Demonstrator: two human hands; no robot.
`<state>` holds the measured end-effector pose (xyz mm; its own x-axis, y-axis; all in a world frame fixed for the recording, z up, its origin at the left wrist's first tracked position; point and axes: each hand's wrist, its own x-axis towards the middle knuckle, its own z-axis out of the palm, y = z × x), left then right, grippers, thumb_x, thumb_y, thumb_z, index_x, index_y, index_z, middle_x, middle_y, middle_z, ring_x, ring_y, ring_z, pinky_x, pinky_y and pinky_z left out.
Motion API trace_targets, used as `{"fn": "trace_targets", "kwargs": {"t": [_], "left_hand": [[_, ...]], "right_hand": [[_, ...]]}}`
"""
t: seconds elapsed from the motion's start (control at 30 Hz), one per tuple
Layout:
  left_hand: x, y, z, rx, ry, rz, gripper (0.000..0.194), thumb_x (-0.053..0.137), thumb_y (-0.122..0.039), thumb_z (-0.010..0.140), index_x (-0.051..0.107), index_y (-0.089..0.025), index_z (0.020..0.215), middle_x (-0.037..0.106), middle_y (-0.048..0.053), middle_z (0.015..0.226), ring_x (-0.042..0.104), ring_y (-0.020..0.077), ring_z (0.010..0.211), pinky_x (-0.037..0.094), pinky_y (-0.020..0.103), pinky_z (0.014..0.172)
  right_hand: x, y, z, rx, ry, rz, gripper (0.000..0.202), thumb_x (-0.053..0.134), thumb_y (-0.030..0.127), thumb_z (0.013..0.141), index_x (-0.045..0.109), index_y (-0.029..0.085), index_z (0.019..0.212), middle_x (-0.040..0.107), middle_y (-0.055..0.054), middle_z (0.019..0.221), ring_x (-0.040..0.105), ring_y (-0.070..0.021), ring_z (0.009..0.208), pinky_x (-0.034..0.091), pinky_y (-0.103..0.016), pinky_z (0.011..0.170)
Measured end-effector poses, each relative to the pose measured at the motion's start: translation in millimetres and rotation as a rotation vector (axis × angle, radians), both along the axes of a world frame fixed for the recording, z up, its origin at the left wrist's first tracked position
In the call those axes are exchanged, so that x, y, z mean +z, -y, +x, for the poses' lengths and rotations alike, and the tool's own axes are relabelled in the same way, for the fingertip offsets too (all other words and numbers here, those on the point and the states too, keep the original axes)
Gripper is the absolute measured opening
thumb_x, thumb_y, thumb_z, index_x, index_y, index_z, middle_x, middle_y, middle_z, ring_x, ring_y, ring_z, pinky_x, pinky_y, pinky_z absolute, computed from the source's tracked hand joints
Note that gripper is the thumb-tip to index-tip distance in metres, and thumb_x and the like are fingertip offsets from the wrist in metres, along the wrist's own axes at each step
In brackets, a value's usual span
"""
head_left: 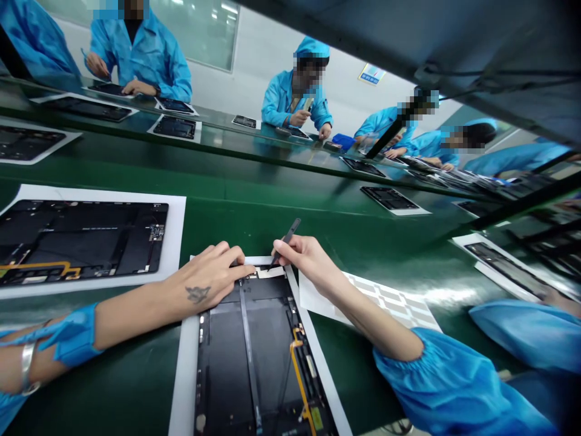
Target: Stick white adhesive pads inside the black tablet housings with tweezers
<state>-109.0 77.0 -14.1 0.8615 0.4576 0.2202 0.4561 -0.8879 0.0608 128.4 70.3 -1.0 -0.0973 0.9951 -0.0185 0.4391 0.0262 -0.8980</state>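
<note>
Left of the left grip, an opened tablet (97, 239) lies on a white sheet (176, 242) on the green surface (227, 221), an orange flat cable (45, 266) along its near side. The left grip (215, 275) rests with bent fingers at the top end of the opened device (272, 345); whether it pinches anything there cannot be told. This device stretches from the fingertips toward the camera, on its own white backing, a narrow dark ribbon running down its middle and an orange flex cable (297, 363) along its right side. Between the two grips, a white strip (270, 273) lies across its top end. The right grip (306, 257) is closed on dark tweezers (287, 239), tilted, their tips pointing down at the strip; contact is too small to tell. Right of that grip, a label sheet (393, 300) lies partly behind the forearm. Farther right, another device (499, 263) lies near a co-worker's blue sleeve (526, 333).
</note>
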Motion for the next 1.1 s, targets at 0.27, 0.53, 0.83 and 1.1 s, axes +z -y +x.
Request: {"fn": "trace_targets", "kwargs": {"t": [0.27, 0.53, 0.83, 1.1], "left_hand": [[-1.6, -1.3, -0.7, -0.016, -0.002, 0.046, 0.045, 0.046, -0.002, 0.087, 0.058, -0.021, 0.125, 0.058, 0.007, 0.107, 0.05, 0.0214, 0.088, 0.044, 0.032, 0.072], [-6.4, -3.3, -5.1, -0.04, 0.071, -0.019, 0.039, 0.041, -0.005, 0.093, 0.06, -0.019, 0.125, 0.06, 0.009, 0.108, 0.052, 0.0219, 0.093, 0.049, 0.035, 0.078], [-6.5, -3.9, -5.1, -0.055, 0.066, 0.011, 0.041, 0.043, -0.005, 0.091, 0.059, -0.018, 0.126, 0.06, 0.009, 0.107, 0.052, 0.0221, 0.092, 0.049, 0.035, 0.077], [-5.4, -6.0, -2.0, -0.053, 0.063, 0.02, 0.036, 0.046, -0.006, 0.09, 0.062, -0.019, 0.12, 0.06, 0.008, 0.107, 0.054, 0.0215, 0.091, 0.049, 0.034, 0.077]], "right_hand": [[-3.5, 14.4, 1.8, -0.088, 0.11, 0.275, 0.038, 0.053, 0.05, 0.088, 0.064, 0.017, 0.073, 0.065, -0.004, 0.069, 0.062, -0.0196, 0.067, 0.046, -0.028, 0.06], [-13.0, 22.2, -9.8, 0.1, 0.133, 0.475, 0.029, 0.055, 0.037, 0.095, 0.071, 0.018, 0.08, 0.073, -0.007, 0.086, 0.067, -0.0194, 0.079, 0.051, -0.029, 0.07], [-14.6, 26.0, -5.7, 0.231, 0.154, 0.601, 0.025, 0.055, 0.037, 0.098, 0.072, 0.02, 0.091, 0.071, -0.007, 0.083, 0.066, -0.0198, 0.082, 0.053, -0.031, 0.072], [-17.8, 25.7, -6.4, 0.171, 0.141, 0.567, 0.024, 0.057, 0.037, 0.097, 0.072, 0.019, 0.091, 0.072, -0.007, 0.087, 0.067, -0.0195, 0.083, 0.053, -0.03, 0.074]]}}
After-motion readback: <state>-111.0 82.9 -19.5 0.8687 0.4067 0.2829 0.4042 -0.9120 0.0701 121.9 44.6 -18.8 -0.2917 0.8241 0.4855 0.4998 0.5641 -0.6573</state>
